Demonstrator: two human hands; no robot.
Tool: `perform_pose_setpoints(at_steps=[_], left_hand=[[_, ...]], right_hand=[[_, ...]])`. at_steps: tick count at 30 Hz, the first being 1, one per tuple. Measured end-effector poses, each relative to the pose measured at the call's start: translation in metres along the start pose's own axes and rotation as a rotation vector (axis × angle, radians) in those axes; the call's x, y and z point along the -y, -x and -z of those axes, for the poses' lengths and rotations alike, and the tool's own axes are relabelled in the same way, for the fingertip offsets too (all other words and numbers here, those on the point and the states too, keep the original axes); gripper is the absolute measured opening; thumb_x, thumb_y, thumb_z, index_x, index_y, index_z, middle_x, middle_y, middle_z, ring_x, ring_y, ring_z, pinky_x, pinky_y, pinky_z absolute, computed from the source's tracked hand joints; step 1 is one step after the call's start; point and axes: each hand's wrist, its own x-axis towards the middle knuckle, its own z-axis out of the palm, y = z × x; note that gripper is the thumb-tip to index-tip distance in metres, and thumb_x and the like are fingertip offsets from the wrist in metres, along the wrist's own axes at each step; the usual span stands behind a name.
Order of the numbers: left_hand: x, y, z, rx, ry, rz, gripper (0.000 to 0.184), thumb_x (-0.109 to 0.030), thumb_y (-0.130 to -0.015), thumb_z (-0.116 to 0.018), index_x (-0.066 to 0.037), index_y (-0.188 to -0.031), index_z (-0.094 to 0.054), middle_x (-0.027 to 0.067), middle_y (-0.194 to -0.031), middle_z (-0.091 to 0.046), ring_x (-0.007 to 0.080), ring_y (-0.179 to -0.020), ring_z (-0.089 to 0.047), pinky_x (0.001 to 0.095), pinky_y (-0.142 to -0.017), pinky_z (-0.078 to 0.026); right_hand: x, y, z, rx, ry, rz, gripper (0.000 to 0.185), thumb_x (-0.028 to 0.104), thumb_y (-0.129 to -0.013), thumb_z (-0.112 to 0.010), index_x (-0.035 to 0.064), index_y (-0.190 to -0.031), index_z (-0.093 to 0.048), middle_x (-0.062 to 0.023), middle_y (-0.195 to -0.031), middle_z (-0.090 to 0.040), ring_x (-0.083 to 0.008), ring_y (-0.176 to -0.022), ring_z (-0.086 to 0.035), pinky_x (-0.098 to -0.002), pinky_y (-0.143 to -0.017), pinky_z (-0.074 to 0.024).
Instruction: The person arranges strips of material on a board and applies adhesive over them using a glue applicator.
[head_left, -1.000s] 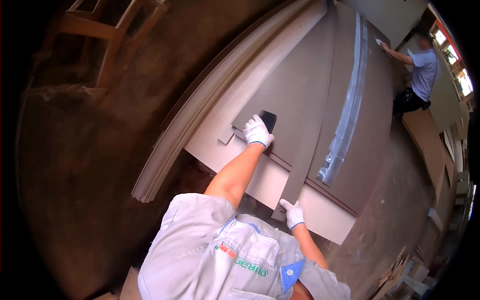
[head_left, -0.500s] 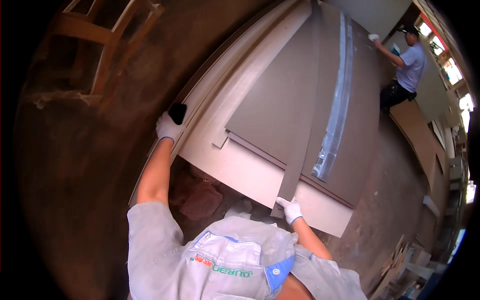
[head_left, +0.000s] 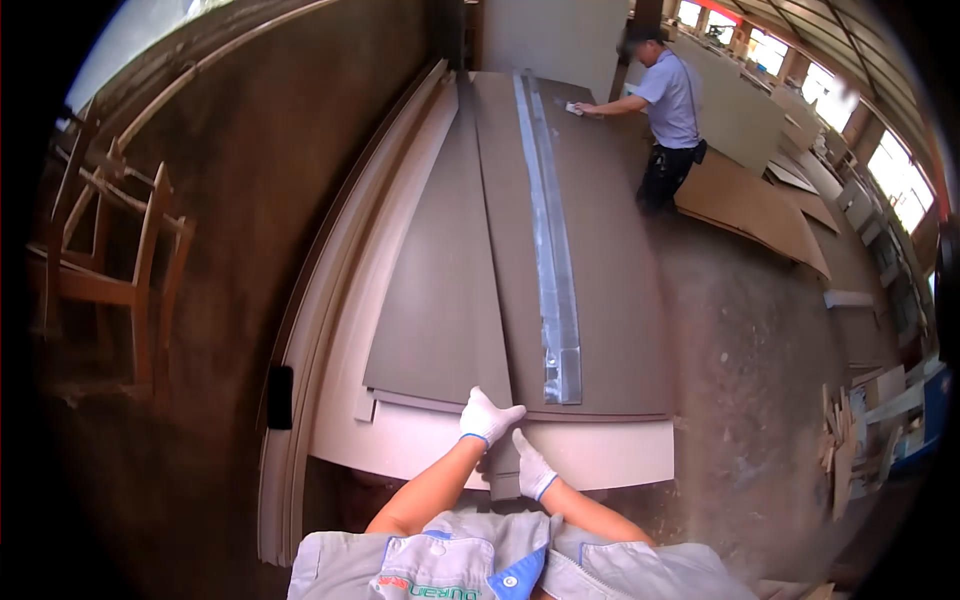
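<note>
I judge long grey-brown strip (head_left: 505, 462) light, flexible; hold by edges. Left hand (head_left: 488, 417), right hand (head_left: 536, 467): thumbs spread, can't tell if fingers grip.

In the head view we see our left hand (head_left: 489, 416), gloved, on a long brown strip (head_left: 483, 295), and our right hand (head_left: 536, 469) at its right edge. The strip lies on brown boards (head_left: 620, 330) beside bluish plastic (head_left: 550, 250). Leftward we note a black phone (head_left: 280, 398); beyond, a co-worker (head_left: 672, 105) holds something white.
</note>
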Motion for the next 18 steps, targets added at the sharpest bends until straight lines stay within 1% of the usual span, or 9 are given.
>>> perform_pose_setpoints(at_steps=[1,2,5,8,10,12,14,16,18], left_hand=[[-0.008,-0.006,-0.005,0.043,-0.068,0.081,0.092,-0.049,-0.074,-0.091,0.014,-0.13,-0.054,0.0341,-0.121,-0.075,0.0479,-0.114,-0.075,0.0473,-0.102,-0.06],[-0.013,-0.006,-0.012,0.047,-0.085,0.072,0.092,-0.049,-0.074,-0.091,0.014,-0.13,-0.054,0.0341,-0.121,-0.075,0.0479,-0.114,-0.075,0.0473,-0.102,-0.06],[-0.006,-0.007,-0.037,0.033,-0.161,0.006,0.085,-0.045,-0.077,-0.085,0.014,-0.128,-0.053,0.038,-0.114,-0.074,0.0495,-0.111,-0.075,0.0501,-0.099,-0.061],[0.015,0.008,-0.067,0.104,-0.083,-0.004,0.085,-0.046,-0.079,-0.084,0.015,-0.129,-0.051,0.0384,-0.114,-0.074,0.0507,-0.107,-0.076,0.0506,-0.096,-0.062],[0.046,0.023,-0.088,0.169,-0.022,-0.02,0.085,-0.044,-0.08,-0.084,0.015,-0.132,-0.052,0.0371,-0.113,-0.075,0.0499,-0.107,-0.076,0.0501,-0.095,-0.062],[0.061,0.043,-0.086,0.368,0.099,-0.096,0.084,-0.043,-0.08,-0.084,0.014,-0.134,-0.054,0.036,-0.113,-0.075,0.0493,-0.106,-0.077,0.0497,-0.094,-0.063],[0.083,0.062,-0.092,0.429,0.084,-0.016,0.082,-0.042,-0.081,-0.083,0.013,-0.135,-0.056,0.0353,-0.113,-0.075,0.0487,-0.106,-0.077,0.0496,-0.095,-0.063],[0.088,0.089,-0.088,0.372,0.059,0.056,0.082,-0.044,-0.082,-0.084,0.013,-0.134,-0.056,0.0347,-0.116,-0.075,0.048,-0.108,-0.076,0.0493,-0.097,-0.062],[0.12,0.087,-0.104,0.496,0.04,0.001,0.09,-0.051,-0.083,-0.087,0.012,-0.138,-0.053,0.0314,-0.121,-0.076,0.0432,-0.114,-0.076,0.0471,-0.099,-0.061]], right_hand=[[0.006,0.006,-0.013,-0.059,-0.009,-0.04,0.051,0.049,-0.106,-0.071,0.0071,-0.133,-0.066,-0.0147,-0.11,-0.078,-0.032,-0.096,-0.077,-0.0504,-0.083,-0.0642],[0.007,0.01,-0.013,-0.052,-0.023,-0.029,0.051,0.049,-0.106,-0.071,0.0071,-0.133,-0.066,-0.0147,-0.11,-0.078,-0.032,-0.096,-0.077,-0.0504,-0.083,-0.0642],[0.01,0.024,-0.011,-0.273,0.332,0.164,0.03,0.016,-0.096,-0.081,0.0087,-0.118,-0.062,-0.01,-0.097,-0.072,-0.0269,-0.08,-0.075,-0.044,-0.071,-0.064],[-0.012,0.037,0.019,-0.294,0.311,0.216,0.032,0.019,-0.093,-0.083,0.006,-0.118,-0.066,-0.0093,-0.093,-0.073,-0.0245,-0.079,-0.075,-0.0416,-0.072,-0.0629],[-0.037,0.043,0.045,-0.379,0.578,0.21,0.036,0.025,-0.092,-0.085,0.004,-0.118,-0.071,-0.0107,-0.098,-0.077,-0.0229,-0.083,-0.076,-0.0394,-0.078,-0.0627],[-0.073,0.045,0.075,-0.508,0.761,0.223,0.051,0.037,-0.089,-0.088,0.002,-0.123,-0.074,-0.013,-0.107,-0.08,-0.0225,-0.091,-0.078,-0.0387,-0.085,-0.0626],[-0.096,0.057,0.082,-0.658,1.099,0.163,0.069,0.05,-0.086,-0.088,0.0015,-0.132,-0.072,-0.0145,-0.114,-0.082,-0.0246,-0.105,-0.078,-0.041,-0.096,-0.0611],[-0.15,0.054,0.134,-0.713,1.078,0.296,0.081,0.057,-0.081,-0.09,0.0027,-0.137,-0.071,-0.015,-0.12,-0.082,-0.0259,-0.116,-0.076,-0.0418,-0.102,-0.0583],[-0.14,0.083,0.099,-0.74,1.144,0.213,0.075,0.053,-0.084,-0.089,0.0006,-0.134,-0.069,-0.0199,-0.123,-0.079,-0.0308,-0.119,-0.076,-0.0426,-0.101,-0.0589]])
